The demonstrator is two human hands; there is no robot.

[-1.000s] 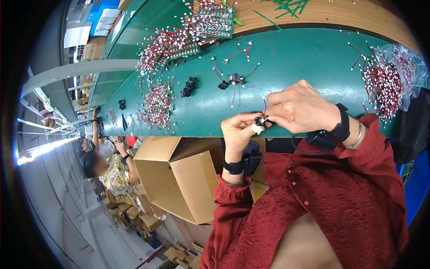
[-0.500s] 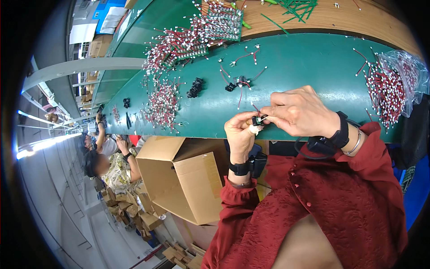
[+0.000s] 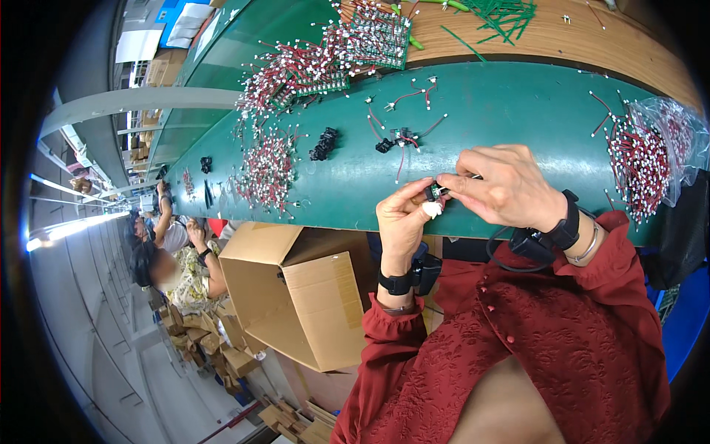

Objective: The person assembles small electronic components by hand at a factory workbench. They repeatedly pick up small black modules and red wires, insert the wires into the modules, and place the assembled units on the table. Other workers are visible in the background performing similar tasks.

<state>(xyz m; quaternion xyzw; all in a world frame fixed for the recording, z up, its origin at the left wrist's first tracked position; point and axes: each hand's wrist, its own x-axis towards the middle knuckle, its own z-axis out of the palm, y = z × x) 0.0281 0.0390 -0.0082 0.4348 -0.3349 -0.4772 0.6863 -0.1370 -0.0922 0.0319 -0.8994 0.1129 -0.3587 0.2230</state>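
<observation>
My left hand (image 3: 399,226) is closed in a pinch on a small black plastic part (image 3: 434,192) with a bit of green circuit board in it. A white finger cover (image 3: 432,209) sits on the left thumb. My right hand (image 3: 510,189) is closed too, its thumb and forefinger pressed together at the black part's right side; what they hold is mostly hidden, though a short dark tip shows behind the fingers. Beyond the hands lies a loose cluster of black parts and boards (image 3: 399,138) with red and black wires. A stack of black parts (image 3: 323,144) stands to its left.
Wired connectors form a pile (image 3: 268,174) at left and another (image 3: 637,166) beside a clear bag (image 3: 680,140) at right. Wired green boards (image 3: 370,41) lie at the back. An open carton (image 3: 322,303) stands below the green belt's (image 3: 518,103) edge. Co-workers (image 3: 185,274) sit farther left.
Both hands stay together at the black part, having shifted slightly. The red wire that stood up from it is no longer visible, and the right fingers now cover more of its right side.
</observation>
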